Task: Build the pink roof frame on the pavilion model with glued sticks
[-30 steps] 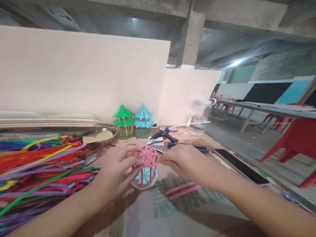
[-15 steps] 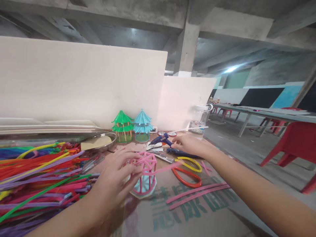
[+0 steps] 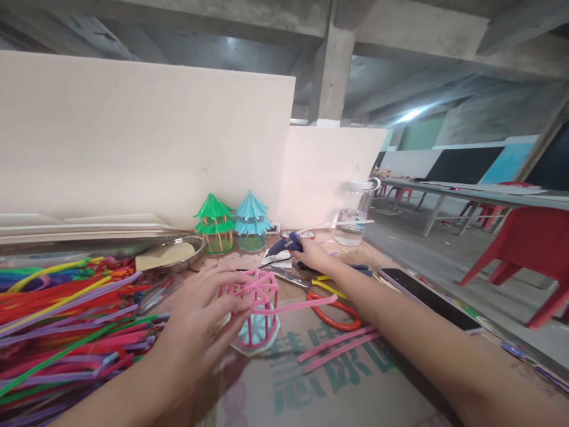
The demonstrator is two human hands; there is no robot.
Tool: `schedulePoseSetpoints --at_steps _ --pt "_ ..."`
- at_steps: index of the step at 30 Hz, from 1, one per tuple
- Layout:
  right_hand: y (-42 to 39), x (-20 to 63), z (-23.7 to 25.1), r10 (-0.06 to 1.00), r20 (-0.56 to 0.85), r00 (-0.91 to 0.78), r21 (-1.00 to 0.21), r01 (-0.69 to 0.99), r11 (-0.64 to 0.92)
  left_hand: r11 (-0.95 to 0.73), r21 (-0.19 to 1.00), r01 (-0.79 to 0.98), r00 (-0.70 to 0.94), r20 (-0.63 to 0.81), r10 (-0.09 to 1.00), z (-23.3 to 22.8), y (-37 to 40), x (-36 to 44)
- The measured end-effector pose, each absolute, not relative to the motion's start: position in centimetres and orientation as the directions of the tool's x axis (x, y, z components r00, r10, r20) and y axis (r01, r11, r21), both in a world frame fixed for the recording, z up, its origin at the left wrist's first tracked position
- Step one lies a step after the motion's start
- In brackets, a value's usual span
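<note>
A small pink straw pavilion frame point(image 3: 260, 308) on a pale blue base stands on the cardboard-covered table. My left hand point(image 3: 202, 314) holds it by its left side, fingers on the pink roof spokes. One long pink straw point(image 3: 302, 305) sticks out of the roof to the right. My right hand point(image 3: 313, 255) is stretched far across the table and rests on the handle of the blue glue gun point(image 3: 284, 244). Whether the fingers have closed round the gun I cannot tell.
A heap of coloured straws point(image 3: 66, 314) fills the left. Green point(image 3: 214, 222) and blue point(image 3: 251, 220) finished pavilions stand at the white board. Scissors with red and yellow handles point(image 3: 333, 302), loose pink straws point(image 3: 338, 347), a phone point(image 3: 427, 296), a clear jar point(image 3: 353, 210) and a metal tray point(image 3: 178, 252) lie around.
My right hand left the pink frame and moved away to the glue gun at the back. My left hand stayed on the frame. The scissors came into view.
</note>
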State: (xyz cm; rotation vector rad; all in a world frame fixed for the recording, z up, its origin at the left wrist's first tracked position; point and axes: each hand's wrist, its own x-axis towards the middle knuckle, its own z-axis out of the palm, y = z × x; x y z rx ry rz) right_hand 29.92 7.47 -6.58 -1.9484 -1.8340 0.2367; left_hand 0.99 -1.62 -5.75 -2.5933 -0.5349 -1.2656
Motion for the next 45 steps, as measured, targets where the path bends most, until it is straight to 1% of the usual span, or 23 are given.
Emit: schedulePoseSetpoints --at_steps 4,7,9,10,11,12,14,15,17,19,23,27,31,35,37,39,42,45 --pt "5.1 29.7 -5.1 0.966 0.21 0.152 -0.545 0.839 -0.014 -0.906 -0.043 0.42 0.574 0.786 0.229 -5.7 -1.5 0.9" --pt "1.8 29.8 -4.2 0.973 0.187 0.134 -0.63 0.777 0.014 -0.913 -0.055 0.405 0.571 0.795 0.206 -5.4 -1.6 1.1" --pt "-0.7 29.9 -4.3 0.972 0.209 0.107 -0.666 0.743 0.061 -0.916 -0.059 0.398 0.576 0.793 0.199 -5.2 -1.7 1.2" --pt "-1.8 29.9 -4.6 0.967 0.239 0.086 -0.69 0.716 0.106 -0.915 -0.066 0.397 0.582 0.79 0.195 -5.0 -1.8 1.2" --pt "-2.9 30.0 -5.0 0.942 0.331 0.062 -0.73 0.65 0.214 -0.914 -0.078 0.398 0.592 0.783 0.191 -4.9 -1.8 1.3" --pt "-3.9 29.9 -5.6 0.911 0.41 0.037 -0.741 0.596 0.309 -0.912 -0.09 0.4 0.603 0.775 0.188 -4.8 -1.9 1.3" --pt "-5.4 29.7 -6.8 0.837 0.546 0.022 -0.72 0.523 0.456 -0.91 -0.106 0.401 0.62 0.763 0.185 -4.7 -1.9 1.3" --pt "-6.0 29.6 -7.4 0.81 0.587 0.005 -0.697 0.512 0.502 -0.911 -0.11 0.397 0.626 0.758 0.182 -4.6 -1.9 1.3" --pt "-6.8 29.1 -8.4 0.781 0.624 -0.031 -0.655 0.525 0.544 -0.914 -0.115 0.388 0.634 0.753 0.175 -4.6 -1.9 1.2" --pt "-7.4 28.8 -8.9 0.784 0.619 -0.033 -0.64 0.557 0.529 -0.913 -0.125 0.388 0.639 0.75 0.169 -4.6 -1.9 1.2" --pt "-7.9 28.4 -8.7 0.831 0.555 -0.042 -0.654 0.596 0.467 -0.902 -0.148 0.406 0.653 0.737 0.173 -4.7 -1.8 1.3" --pt "-8.2 28.1 -8.0 0.849 0.522 -0.085 -0.688 0.547 0.478 -0.903 -0.139 0.406 0.651 0.737 0.18 -4.7 -1.7 1.3" --pt "-8.3 28.0 -7.7 0.863 0.503 -0.05 -0.742 0.487 0.461 -0.902 -0.13 0.411 0.643 0.743 0.186 -4.6 -1.8 1.4" --pt "-8.2 28.1 -8.2 0.884 0.463 -0.058 -0.752 0.502 0.427 -0.906 -0.122 0.405 0.638 0.747 0.184 -4.4 -1.9 1.5" --pt "-8.2 28.1 -8.6 0.87 0.486 -0.086 -0.739 0.491 0.462 -0.906 -0.114 0.407 0.635 0.748 0.191 -4.4 -1.9 1.5" --pt "-8.2 28.1 -8.9 0.826 0.553 -0.109 -0.707 0.463 0.535 -0.905 -0.105 0.412 0.632 0.748 0.201 -4.4 -1.9 1.5" --pt "-8.2 28.3 -9.3 0.767 0.624 -0.151 -0.635 0.473 0.61 -0.902 -0.11 0.417 0.635 0.746 0.202 -4.3 -1.9 1.5" --pt "-7.9 28.7 -9.6 0.706 0.661 -0.252 -0.546 0.483 0.684 -0.907 -0.124 0.403 0.643 0.744 0.184 -4.3 -2.0 1.6"
